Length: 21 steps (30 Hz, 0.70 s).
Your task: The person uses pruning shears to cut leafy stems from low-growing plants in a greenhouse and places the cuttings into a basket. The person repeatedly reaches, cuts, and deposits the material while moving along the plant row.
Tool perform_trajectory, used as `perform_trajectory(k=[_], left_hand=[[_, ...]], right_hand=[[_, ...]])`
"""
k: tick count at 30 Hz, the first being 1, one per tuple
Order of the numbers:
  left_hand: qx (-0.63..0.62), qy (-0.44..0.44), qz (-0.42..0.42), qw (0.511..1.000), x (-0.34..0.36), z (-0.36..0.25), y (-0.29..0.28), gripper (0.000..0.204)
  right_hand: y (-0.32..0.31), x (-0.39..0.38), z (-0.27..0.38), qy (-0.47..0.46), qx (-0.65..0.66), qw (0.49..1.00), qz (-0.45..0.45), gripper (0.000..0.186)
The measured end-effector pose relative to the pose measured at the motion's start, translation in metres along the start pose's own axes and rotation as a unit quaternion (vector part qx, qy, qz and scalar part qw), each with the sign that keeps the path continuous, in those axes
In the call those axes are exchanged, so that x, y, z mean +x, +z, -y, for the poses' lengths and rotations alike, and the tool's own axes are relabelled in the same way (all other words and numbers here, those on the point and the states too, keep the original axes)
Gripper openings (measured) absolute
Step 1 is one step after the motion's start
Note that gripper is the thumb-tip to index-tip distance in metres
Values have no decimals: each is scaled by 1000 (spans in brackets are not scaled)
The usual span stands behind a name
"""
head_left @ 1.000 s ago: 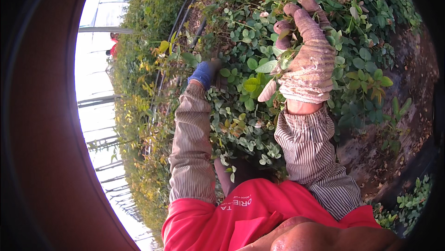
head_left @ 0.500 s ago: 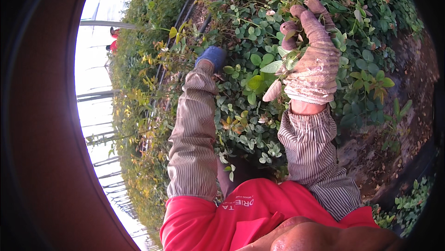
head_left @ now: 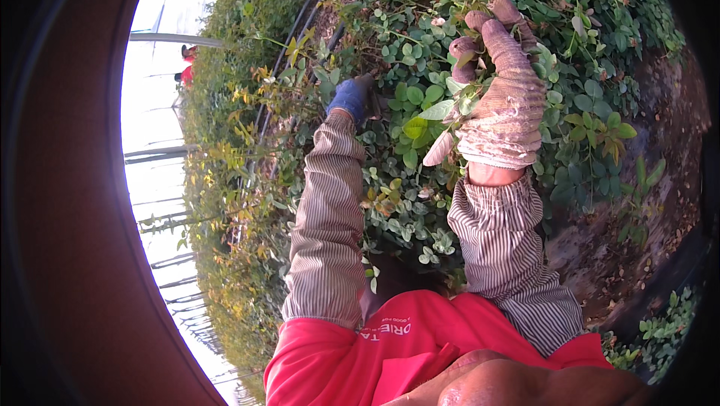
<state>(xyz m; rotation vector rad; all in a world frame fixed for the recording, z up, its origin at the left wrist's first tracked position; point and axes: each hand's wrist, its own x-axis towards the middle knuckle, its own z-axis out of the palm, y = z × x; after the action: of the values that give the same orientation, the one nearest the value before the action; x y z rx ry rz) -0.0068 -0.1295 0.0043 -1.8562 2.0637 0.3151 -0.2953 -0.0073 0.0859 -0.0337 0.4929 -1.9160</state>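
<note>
Knit-gloved right hand (head_left: 501, 98) curls loosely among green leaves (head_left: 420, 125) (blue-gloved left hand (head_left: 351, 97) reaches deeper, its grip hidden).

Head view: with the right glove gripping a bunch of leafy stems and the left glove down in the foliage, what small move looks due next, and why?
Probably a short cut or snap low on the stems. The right hand, in a knit glove, holds a tuft of leafy stems lifted clear of the plants, while the left hand, in a blue glove, sits deep at their base. Whether it holds a tool cannot be told.
</note>
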Motion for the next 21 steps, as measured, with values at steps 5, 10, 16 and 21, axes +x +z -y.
perform_trajectory(k=[5, 10, 16, 21], left_hand=[[162, 46, -32, 985, 23, 5, 27, 42], [212, 34, 12, 977, 10, -2, 35, 22], [80, 143, -56, 985, -44, -3, 14, 27], [-714, -190, 91, 668, -62, -12, -4, 29]], right_hand=[[-1, 0, -1, -4, 17, 1000, -6, 25], [-7, 4, 0, 0, 35, 999, 30, 30], [-4, 4, 1, 4, 26, 1000, 17, 27], [-1, 3, 4, 4, 8, 1000, -12, 21]])
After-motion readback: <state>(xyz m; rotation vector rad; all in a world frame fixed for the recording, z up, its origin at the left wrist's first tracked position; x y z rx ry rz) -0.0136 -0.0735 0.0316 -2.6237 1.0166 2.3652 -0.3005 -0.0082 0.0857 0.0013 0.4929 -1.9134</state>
